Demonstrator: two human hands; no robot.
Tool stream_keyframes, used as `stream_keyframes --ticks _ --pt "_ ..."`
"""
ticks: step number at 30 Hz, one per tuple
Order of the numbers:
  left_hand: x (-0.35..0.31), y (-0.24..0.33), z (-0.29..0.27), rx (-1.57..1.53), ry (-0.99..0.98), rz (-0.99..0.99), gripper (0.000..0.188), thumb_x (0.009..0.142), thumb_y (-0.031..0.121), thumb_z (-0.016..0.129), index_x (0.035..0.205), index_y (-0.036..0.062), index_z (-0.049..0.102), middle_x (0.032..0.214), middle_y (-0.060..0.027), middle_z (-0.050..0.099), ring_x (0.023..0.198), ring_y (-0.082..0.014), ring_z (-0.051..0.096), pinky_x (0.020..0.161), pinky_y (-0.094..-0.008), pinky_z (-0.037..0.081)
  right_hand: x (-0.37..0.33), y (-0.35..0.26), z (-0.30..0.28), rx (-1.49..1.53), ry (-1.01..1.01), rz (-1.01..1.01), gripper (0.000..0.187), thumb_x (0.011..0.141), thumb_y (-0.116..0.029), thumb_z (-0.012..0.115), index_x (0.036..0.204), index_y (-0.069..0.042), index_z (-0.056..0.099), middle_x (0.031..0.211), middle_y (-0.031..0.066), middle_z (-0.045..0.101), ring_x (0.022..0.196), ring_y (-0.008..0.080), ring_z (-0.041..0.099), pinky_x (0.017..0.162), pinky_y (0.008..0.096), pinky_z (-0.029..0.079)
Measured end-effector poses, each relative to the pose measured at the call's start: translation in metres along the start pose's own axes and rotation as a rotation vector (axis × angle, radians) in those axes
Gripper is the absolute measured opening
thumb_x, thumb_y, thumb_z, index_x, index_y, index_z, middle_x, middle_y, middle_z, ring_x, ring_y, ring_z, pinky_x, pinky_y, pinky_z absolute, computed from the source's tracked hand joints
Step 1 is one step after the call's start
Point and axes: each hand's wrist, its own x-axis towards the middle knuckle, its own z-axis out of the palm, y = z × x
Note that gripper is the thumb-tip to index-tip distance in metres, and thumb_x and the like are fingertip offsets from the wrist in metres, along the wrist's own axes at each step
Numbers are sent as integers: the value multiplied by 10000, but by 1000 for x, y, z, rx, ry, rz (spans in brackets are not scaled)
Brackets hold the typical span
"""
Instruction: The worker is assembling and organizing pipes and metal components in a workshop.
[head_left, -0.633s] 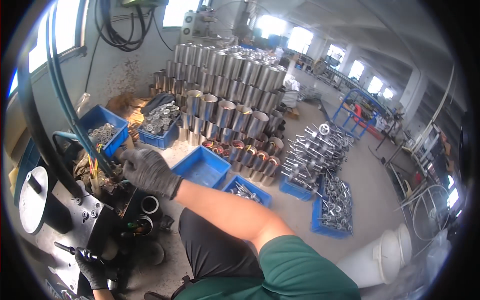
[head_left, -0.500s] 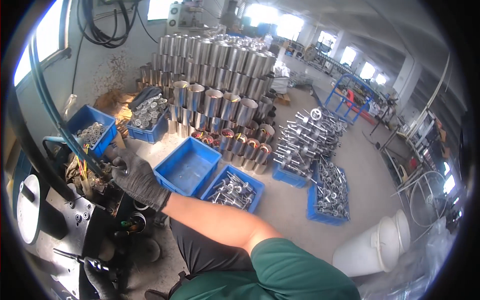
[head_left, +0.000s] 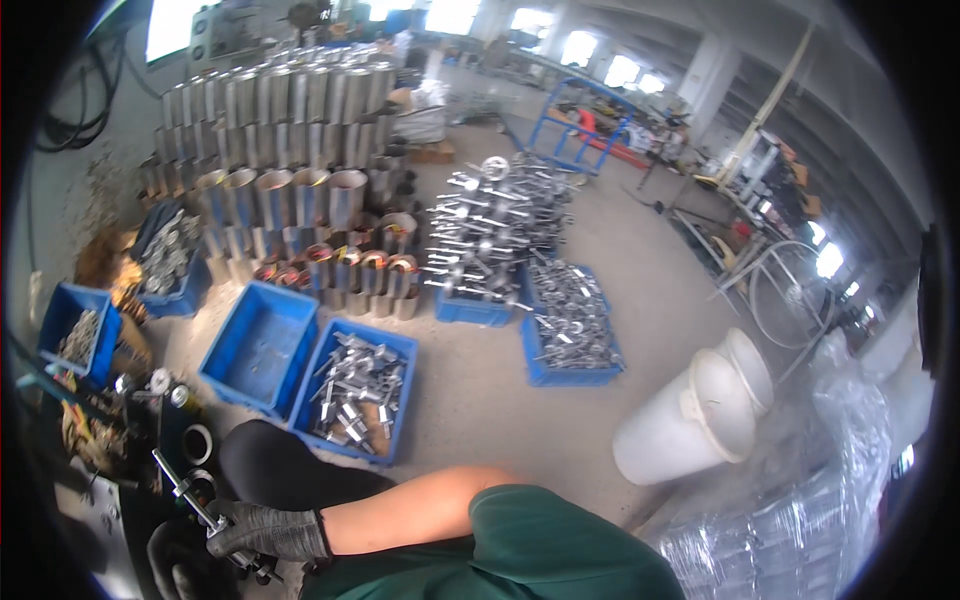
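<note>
A silver metal shaft with dark fittings near its lower end point(head_left: 190, 492) is gripped by the right hand in a dark grey knitted glove point(head_left: 265, 532). The shaft is held tilted, its thin end pointed up and to the left. The fingers of this hand are closed around it. The left hand point(head_left: 178, 562) is seen only as a dark, blurred shape just beside the shaft; it cannot be told whether it is open or closed.

As landmark, the blue rectangular plastic crate loaded with loose silver shafts point(head_left: 404, 405) is taken. The held shaft is located on the near left side of this loaded crate, well apart from it. Just to the left of the loaded crate, a second blue rectangular plastic crate point(head_left: 255, 350) is placed. Behind the loaded crate, tall silver metal cylinders point(head_left: 270, 100) are stacked in several tiers, and coloured wires can be seen inside some lower ones.

To the right of the loaded crate and farther back, a high heap of silver shafts with round discs point(head_left: 490, 230) is piled over a low blue plastic bin point(head_left: 475, 312). Farther to the right of the loaded crate, white tapered plastic buckets point(head_left: 655, 425) are laid tilted, one inside another.
</note>
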Motion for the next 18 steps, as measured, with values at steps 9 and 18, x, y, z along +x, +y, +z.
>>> stream_keyframes --ticks 9,18 --pt "74 -108 -37 151 -126 -157 407 1102 201 671 1426 -40 617 1402 -201 702 1261 -300 673 1081 -410 558 -185 -52 -154 389 694 -277 380 947 -323 851 1187 -114 644 1001 68 732 828 179 729 675 336 644" --pt "21 -339 -193 -2 -65 -786 413 1077 151 686 1468 30 636 1338 -132 729 1143 -268 671 1003 -370 564 -311 128 -338 988 1383 -265 219 1025 -371 740 1035 -179 635 774 75 699 598 232 681 500 388 598"
